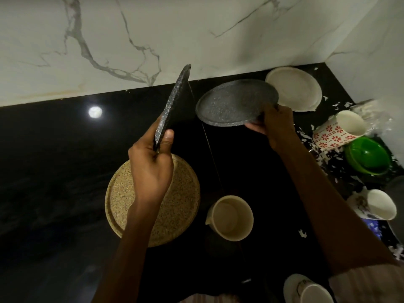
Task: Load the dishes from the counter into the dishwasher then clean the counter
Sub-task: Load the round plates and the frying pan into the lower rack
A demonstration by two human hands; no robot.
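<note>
My left hand point(150, 169) grips a dark speckled plate point(172, 103) by its lower rim and holds it on edge above the black counter point(54, 160). My right hand point(275, 125) grips a second dark speckled plate point(236, 101) at its right rim, held nearly flat just above the counter. Under my left hand a tan speckled plate point(175, 215) lies flat. A cream mug point(231, 217) stands near the middle front. A white plate point(295, 90) lies at the back right.
On the right lie a red-patterned cup point(336, 132) on its side, a green bowl point(369, 158), a white printed mug point(376, 204) and white scraps point(303, 234) scattered on the counter. Another white cup point(308, 289) sits at the bottom edge. A marble wall point(153, 40) stands behind.
</note>
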